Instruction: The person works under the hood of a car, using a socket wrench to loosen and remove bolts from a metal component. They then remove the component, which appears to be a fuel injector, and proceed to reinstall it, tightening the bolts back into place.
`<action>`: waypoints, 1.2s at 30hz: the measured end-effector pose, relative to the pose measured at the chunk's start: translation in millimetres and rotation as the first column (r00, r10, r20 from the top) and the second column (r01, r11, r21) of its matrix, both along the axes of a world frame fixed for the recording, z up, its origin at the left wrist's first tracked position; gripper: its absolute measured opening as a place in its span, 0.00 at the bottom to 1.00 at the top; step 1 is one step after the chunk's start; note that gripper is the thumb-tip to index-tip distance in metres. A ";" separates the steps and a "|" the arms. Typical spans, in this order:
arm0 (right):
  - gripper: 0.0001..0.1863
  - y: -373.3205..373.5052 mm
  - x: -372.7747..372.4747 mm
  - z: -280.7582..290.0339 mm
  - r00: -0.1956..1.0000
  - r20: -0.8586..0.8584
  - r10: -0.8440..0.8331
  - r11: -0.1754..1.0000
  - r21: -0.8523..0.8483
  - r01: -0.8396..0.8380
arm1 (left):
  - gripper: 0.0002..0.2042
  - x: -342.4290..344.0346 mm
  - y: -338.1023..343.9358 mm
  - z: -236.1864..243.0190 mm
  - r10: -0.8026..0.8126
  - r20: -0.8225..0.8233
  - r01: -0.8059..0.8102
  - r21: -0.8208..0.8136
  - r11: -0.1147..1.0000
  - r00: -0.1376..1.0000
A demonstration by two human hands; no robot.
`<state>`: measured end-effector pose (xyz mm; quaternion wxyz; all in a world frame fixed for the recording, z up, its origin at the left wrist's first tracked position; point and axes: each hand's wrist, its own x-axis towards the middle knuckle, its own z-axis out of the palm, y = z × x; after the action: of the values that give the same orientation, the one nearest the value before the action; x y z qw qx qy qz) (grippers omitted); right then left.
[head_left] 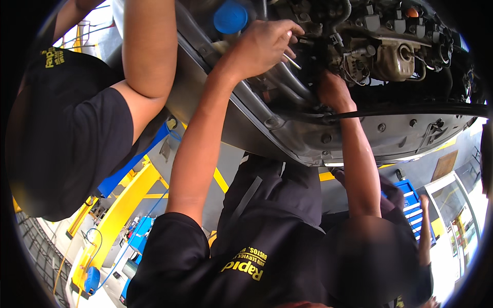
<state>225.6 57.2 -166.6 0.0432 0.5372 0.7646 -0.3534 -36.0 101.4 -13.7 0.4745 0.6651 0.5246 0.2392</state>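
Seems to hold a thin metal rod (293, 62) in the part-curled left hand (263, 47), above dark hoses (294, 86) beside the engine (395, 62). Likely light and stiff, perhaps slippery if oily; best pinched near the upper end. Has the left wrist bent rightward, back upward. Holds the right hand (335, 92) lower, with fingers hidden; cannot tell how open or whether gripping anything.

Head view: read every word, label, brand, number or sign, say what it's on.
Black shirt, bottom centre: upside-down yellow lettering, readable, wording withheld.
Co-worker's black shirt, left: yellow lettering, partly readable, withheld.
Blue cap, blue cabinet: any marks too small or blurred.
Yellow marks, lower right: too small.
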 end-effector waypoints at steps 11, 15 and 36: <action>0.12 5.1 -20.4 73.0 0.994 -0.009 -0.109 0.994 0.022 0.109 | 0.14 -1.2 2.1 4.3 0.024 -0.050 -0.026 -0.023 0.999 0.998; 0.12 0.4 -18.8 72.3 0.991 -0.006 -0.135 0.981 0.143 0.134 | 0.13 -0.3 0.6 -0.9 0.000 -0.143 0.011 0.077 0.997 0.990; 0.11 1.5 -20.7 56.1 0.977 -0.145 -0.157 0.986 -0.085 0.145 | 0.13 14.9 -3.8 7.8 0.065 -0.293 -0.021 0.149 0.989 0.954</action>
<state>204.9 58.7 -110.5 -0.0218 0.5635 0.7090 -0.4234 -21.1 97.6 -5.9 0.3356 0.7145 0.5856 0.1843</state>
